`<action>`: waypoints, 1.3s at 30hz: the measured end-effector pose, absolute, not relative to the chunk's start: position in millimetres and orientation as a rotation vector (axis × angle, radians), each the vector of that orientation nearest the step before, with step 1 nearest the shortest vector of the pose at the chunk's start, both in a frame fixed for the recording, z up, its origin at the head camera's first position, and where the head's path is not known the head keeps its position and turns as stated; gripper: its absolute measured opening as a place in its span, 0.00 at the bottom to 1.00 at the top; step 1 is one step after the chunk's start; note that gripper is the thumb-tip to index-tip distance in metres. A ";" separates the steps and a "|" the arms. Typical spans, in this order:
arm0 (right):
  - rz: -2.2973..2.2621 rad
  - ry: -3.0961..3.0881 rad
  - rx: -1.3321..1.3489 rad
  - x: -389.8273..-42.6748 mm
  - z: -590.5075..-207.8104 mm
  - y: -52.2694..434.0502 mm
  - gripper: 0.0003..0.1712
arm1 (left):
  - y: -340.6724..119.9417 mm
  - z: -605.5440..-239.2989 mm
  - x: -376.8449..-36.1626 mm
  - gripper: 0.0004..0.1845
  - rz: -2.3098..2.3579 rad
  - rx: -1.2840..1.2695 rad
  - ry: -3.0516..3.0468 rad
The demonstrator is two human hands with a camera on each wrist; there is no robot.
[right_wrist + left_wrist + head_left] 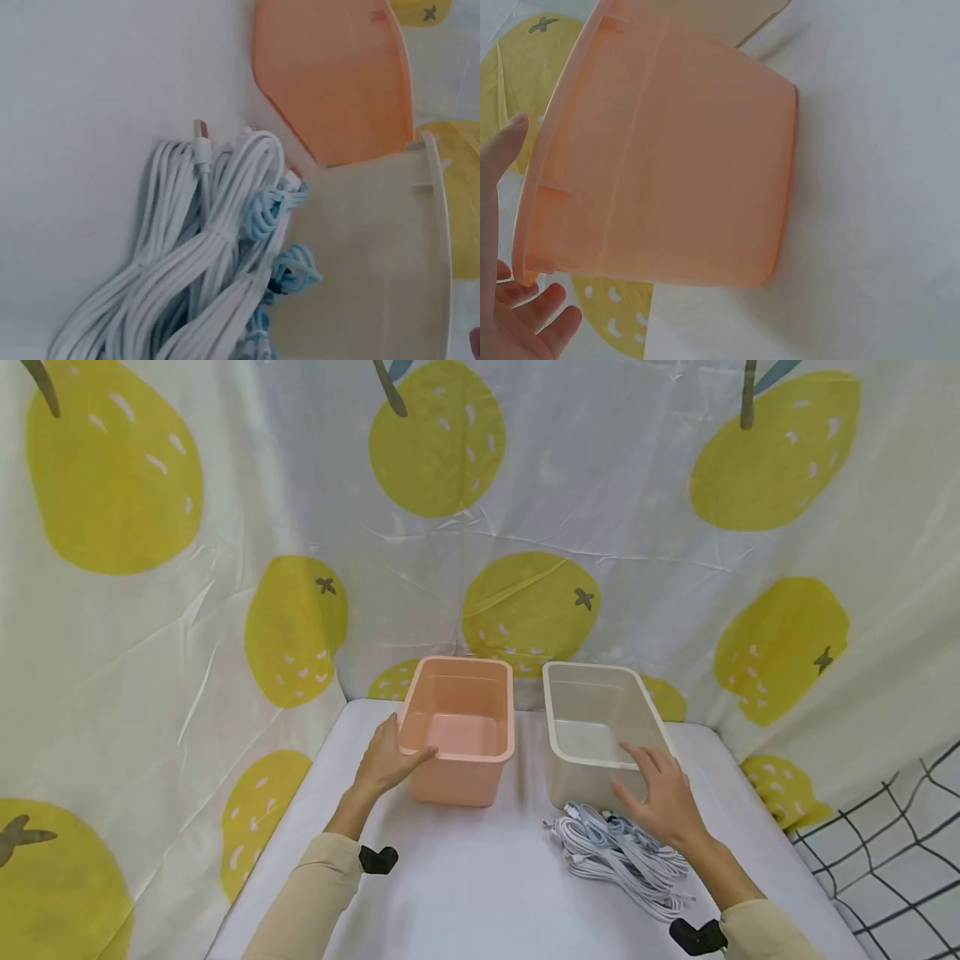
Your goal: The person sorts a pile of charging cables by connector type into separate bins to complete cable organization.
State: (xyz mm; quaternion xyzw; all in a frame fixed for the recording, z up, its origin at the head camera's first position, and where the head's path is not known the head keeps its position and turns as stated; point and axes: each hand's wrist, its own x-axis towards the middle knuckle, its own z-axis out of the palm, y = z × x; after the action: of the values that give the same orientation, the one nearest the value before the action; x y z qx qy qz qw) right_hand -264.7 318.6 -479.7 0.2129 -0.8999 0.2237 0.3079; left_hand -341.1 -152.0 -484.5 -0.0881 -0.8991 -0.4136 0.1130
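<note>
My left hand (388,762) is at the near left corner of a peach plastic bin (457,781), thumb over the front rim and fingers along the left side. In the left wrist view, its fingers (559,330) are spread loosely around the rim corner. My right hand (663,802) hovers by the near right corner of a cream plastic bin (570,781), fingers apart and holding nothing. Below it lies a pile of coiled white cables (615,860), some tied with light blue cord (266,214). One cable's metal plug (201,129) sticks out. The visible bin floors are bare.
Both bins stand side by side at the back of a white-covered table (465,893), with a narrow gap between them. Behind and left hangs a white curtain (300,485) with yellow fruit prints. A dark wire grid (892,843) is at the right.
</note>
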 end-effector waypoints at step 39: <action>0.722 -2.858 0.191 -250.4 -555.0 330.4 0.19 | -154.0 -507.4 -340.6 0.61 -1.649 -0.311 -2.457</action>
State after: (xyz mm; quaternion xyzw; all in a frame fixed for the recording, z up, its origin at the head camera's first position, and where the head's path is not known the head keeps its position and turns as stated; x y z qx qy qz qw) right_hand -250.4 330.4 -555.0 0.0644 -0.9633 0.2432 0.0936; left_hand -340.6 -154.0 -507.4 -0.1040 -0.8229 -0.5523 0.0829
